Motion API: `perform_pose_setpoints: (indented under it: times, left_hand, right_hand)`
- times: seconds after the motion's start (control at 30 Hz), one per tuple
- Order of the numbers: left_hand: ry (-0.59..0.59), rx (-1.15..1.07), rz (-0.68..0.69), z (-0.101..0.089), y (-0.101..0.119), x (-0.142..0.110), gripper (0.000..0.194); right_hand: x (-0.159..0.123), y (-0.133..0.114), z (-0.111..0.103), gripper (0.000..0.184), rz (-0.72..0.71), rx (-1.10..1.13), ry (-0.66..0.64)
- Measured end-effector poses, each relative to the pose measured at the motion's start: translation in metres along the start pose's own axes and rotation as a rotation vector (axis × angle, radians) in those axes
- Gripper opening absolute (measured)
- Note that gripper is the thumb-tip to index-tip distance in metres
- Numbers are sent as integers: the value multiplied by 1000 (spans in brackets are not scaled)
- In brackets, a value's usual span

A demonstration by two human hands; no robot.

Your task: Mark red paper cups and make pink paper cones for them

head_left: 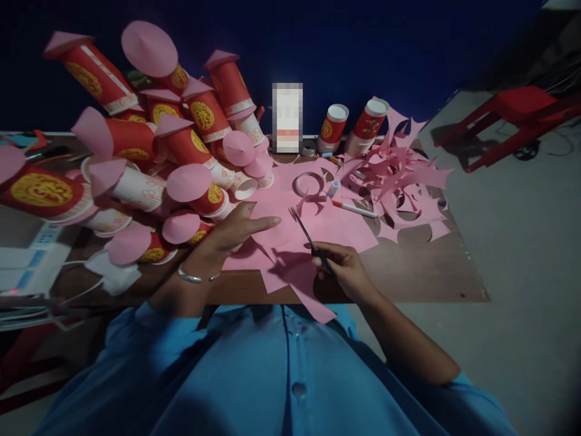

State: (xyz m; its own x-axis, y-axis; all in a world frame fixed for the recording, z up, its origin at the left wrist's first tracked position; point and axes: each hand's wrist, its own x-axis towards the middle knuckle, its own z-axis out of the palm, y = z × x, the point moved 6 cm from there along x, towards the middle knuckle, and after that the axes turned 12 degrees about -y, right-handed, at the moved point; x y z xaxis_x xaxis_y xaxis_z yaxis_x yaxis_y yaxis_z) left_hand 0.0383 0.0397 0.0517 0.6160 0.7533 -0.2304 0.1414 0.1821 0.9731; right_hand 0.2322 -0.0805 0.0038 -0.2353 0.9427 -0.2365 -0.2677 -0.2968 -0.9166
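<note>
Head: right grip [344, 266] around forward-pointing scissors [305, 231]

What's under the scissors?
Pink paper, visible around the blades of the scissors. Whatever lies directly beneath the right hand gripping them is covered.

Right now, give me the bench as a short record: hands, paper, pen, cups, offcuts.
Left hand: at the pink paper, thumb outstretched; grip unclear
Right hand: holding scissors, blades pointing away from the person
Pen: lying right of the scissors
Cone-topped cups: piled at left
Cup stacks without cones: two, at the back
Pink offcuts: heaped at right
</note>
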Motion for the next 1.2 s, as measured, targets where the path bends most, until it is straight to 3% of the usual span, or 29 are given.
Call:
perform_pose_setpoints:
  times: [0.23,0.43,0.67,0.83,1.0,1.2]
  left_hand:
    - [51,-51,85,-1,5,-1,65]
    - [64,-4,23,-2,1,-2,58]
    - [-74,-11,-53,4,-9,-1,50]
    - [4,38,-73,6,5,-7,42]
    - [7,42,-87,11,17,-11,33]
    - [-15,-2,-97,11,13,-9,41]
  right_hand:
    - [-4,4,0,44,18,-46,-6]
    - [-4,5,0,44,31,-26,-9]
    - [0,2,1,41,-1,-7,9]
    - [2,0,5,40,-10,12,3]
    - [0,-1,3,38,-6,-35,10]
    - [-1,-2,1,38,8,-29,3]
